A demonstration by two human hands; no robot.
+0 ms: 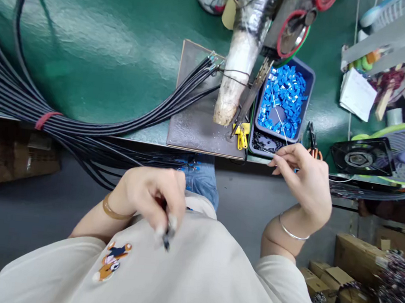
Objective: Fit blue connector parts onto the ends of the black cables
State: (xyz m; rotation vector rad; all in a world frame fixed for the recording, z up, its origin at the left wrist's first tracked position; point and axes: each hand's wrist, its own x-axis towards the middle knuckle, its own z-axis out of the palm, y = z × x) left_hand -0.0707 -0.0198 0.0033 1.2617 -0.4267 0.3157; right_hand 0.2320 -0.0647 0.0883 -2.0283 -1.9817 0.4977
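My left hand is closed in front of my shirt. Its thumb and fingertips pinch a small dark piece, blurred and pointing down. Over the table's front edge, my right hand is closed in a pinch at a thin white strand. The strand runs from the fingers up across a grey bin of blue clips. Just beyond the fingertips is a tray of small black parts. Left of the hands, a bundle of black cables lies along the table edge, tied with a red band.
A brown board lies under the cable ends. Above it stand a wrapped white cone, a yellow clip and red-handled scissors. Pliers and a fan are at the right. Cardboard boxes stand below.
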